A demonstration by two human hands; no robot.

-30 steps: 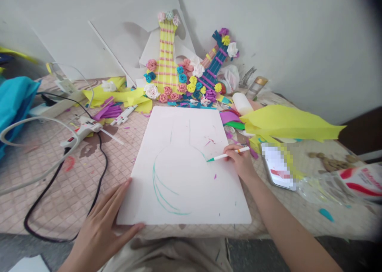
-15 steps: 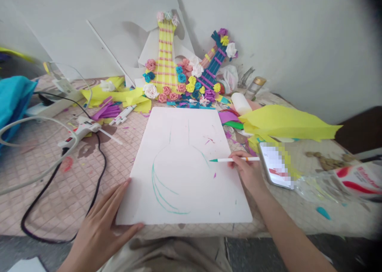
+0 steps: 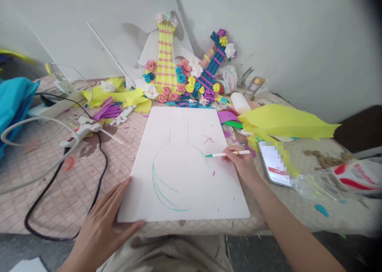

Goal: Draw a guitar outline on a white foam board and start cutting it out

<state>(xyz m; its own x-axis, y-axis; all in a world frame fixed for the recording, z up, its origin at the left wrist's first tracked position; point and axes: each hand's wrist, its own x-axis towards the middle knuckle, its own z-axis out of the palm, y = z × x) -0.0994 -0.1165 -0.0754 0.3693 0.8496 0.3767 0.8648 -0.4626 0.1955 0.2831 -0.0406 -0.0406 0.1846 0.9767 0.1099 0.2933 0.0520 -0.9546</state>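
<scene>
Left hand (image 3: 103,220)'s resting spread out on the near-left corner of a white board (image 3: 179,168) lying on the table (image 3: 125,152). Well apart from it, right hand (image 3: 240,164)'s pinching a green-tipped marker (image 3: 218,155), tip at the right curve of a green outline (image 3: 154,184) (pretty faint up top). Phone (image 3: 276,170)'s off right; yellow (image 3: 166,65) and blue paper guitars (image 3: 214,67) stand behind.
</scene>
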